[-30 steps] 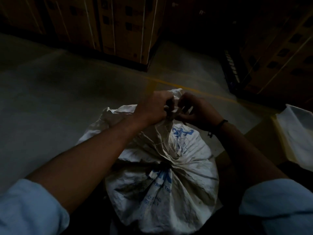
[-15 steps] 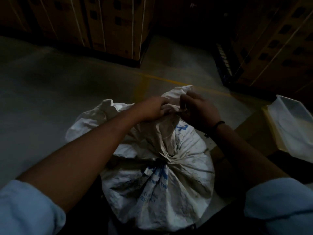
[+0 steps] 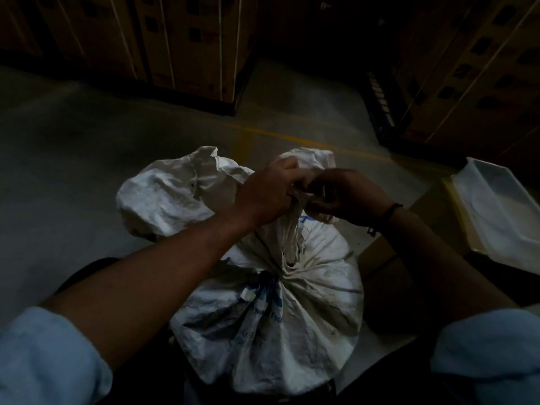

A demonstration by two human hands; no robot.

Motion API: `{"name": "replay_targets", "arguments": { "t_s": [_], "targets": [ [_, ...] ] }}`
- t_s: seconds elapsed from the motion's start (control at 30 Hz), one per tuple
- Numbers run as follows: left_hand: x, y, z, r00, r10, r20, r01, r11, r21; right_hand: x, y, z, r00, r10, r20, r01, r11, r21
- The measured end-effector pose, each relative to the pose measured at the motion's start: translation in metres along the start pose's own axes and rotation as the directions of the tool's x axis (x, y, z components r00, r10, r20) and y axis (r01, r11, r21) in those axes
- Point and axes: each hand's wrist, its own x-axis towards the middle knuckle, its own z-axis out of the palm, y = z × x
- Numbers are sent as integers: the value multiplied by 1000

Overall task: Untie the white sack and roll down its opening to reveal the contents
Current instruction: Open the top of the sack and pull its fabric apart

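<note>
A full white woven sack (image 3: 292,311) with blue print stands on the floor right below me, its top gathered into a twisted neck (image 3: 292,238). My left hand (image 3: 266,194) grips the bunched fabric at the top of that neck. My right hand (image 3: 347,197), a dark band on its wrist, pinches the fabric or tie right beside it, fingers touching the left hand's. The knot itself is hidden between my fingers. Loose sack material (image 3: 175,194) billows out to the left behind my left hand. The contents are not visible.
The scene is dim. A white plastic tray (image 3: 502,211) rests on a brown carton (image 3: 388,276) at the right. Stacked strapped cartons (image 3: 187,45) stand at the back and more (image 3: 479,71) at the right. Grey concrete floor (image 3: 73,159) with a yellow line (image 3: 292,138) lies ahead.
Both hands have stayed together at the sack's neck, shifting slightly while working the fabric. The loose top now bulges wider to the left. The view has dipped a little.
</note>
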Motion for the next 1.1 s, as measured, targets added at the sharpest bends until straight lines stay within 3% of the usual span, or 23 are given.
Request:
{"name": "replay_targets", "arguments": {
  "t_s": [0.13, 0.27, 0.33, 0.43, 0.53, 0.67, 0.8, 0.87, 0.97, 1.1],
  "targets": [
    [-3, 4, 9, 997, -23, 76, 10, 987, 158, -4, 9, -2, 995, -52, 81, 63, 988, -142],
    [2, 4, 10, 969, -87, 232, 18, 958, 288, -10, 13, -4, 995, -99, -23, 90, 963, -253],
    [6, 1, 4, 961, -86, 264, 11, 962, 272, -13, 15, -3, 993, -92, -67, 70, 958, -279],
    [9, 0, -5, 948, -100, 303, 44, 981, 187, -16, 20, -7, 992, -60, -113, 23, 952, -306],
    [13, -2, -9, 946, -114, 303, 36, 967, 252, -22, 25, -10, 993, 12, -115, -55, 923, -380],
    [15, -2, -10, 933, -152, 328, 61, 961, 271, -21, 14, -11, 983, 181, 38, -144, 879, -455],
    [9, 12, -3, 979, 102, 177, -154, 939, 309, -26, -1, -9, 932, 251, 261, -93, 863, -497],
    [4, 19, 2, 953, 288, 91, -302, 902, 309, -29, -4, -14, 911, 261, 318, -144, 926, -350],
    [-2, 25, 11, 864, 502, -37, -457, 814, 359, -34, -3, -25, 959, 174, 223, -167, 985, -50],
    [-6, 40, 19, 829, 539, -152, -480, 823, 302, -41, 9, -29, 996, -56, 67, 56, 998, 16]
  ]
}}
